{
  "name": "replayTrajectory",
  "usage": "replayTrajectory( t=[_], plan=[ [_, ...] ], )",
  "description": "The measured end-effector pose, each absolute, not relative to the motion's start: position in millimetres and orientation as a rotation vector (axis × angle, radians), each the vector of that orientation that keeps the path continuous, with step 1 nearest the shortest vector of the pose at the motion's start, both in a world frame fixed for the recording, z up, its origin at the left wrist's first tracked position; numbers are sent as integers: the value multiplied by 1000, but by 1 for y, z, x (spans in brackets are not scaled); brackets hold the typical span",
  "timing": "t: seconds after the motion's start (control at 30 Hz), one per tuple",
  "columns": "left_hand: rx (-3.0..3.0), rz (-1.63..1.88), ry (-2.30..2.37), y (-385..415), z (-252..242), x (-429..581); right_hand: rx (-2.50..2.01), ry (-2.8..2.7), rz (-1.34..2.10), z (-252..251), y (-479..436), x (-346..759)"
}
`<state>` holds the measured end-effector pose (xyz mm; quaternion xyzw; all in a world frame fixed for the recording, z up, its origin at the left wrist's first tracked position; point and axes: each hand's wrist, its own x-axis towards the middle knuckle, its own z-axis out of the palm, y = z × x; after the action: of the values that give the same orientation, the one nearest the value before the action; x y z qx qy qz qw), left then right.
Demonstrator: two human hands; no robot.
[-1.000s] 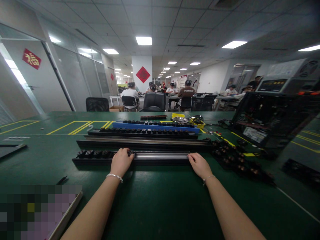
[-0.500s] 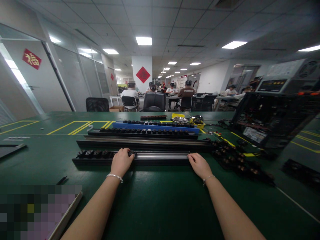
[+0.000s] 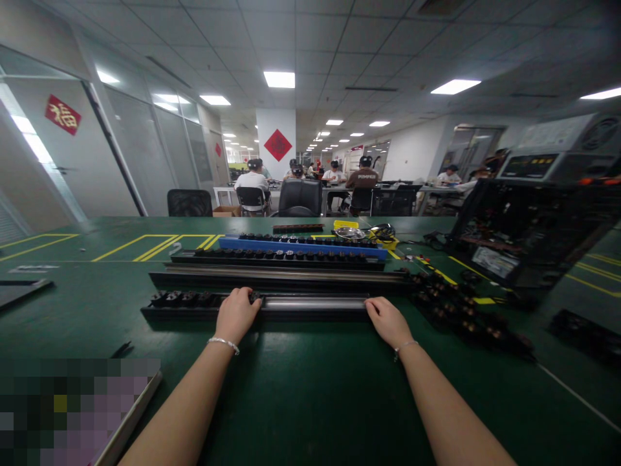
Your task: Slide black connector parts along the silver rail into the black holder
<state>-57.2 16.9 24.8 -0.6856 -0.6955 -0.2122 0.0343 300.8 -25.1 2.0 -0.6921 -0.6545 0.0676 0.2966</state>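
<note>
A long black channel (image 3: 315, 315) with a bright metal inner face lies crosswise in front of me. Black socket-like modules (image 3: 189, 297) sit in a row in its left part; the stretch between my hands shows bare metal. My left hand (image 3: 237, 316) is closed over the end of that row, with a module (image 3: 255, 298) partly visible by its thumb and the fingertips hidden behind. At the channel's right end, my right hand (image 3: 387, 320) is closed, its curled fingers pressed on the end; whether they hold anything small is hidden.
Beyond lie another black channel (image 3: 286, 278), a channel filled with modules (image 3: 272, 256) and a blue one (image 3: 303, 246). Loose black modules (image 3: 466, 314) are heaped at right, near an open computer case (image 3: 514, 226). A blurred-out flat object (image 3: 121, 414) lies front left.
</note>
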Motion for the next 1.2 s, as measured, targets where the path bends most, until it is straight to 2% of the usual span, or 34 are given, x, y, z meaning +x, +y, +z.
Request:
replayTrajectory(
  t=[1.2],
  plan=[
    [-2171, -738, -2178, 18, 23, -53, -1851, -1742, 176, 2, -25, 301]
  ],
)
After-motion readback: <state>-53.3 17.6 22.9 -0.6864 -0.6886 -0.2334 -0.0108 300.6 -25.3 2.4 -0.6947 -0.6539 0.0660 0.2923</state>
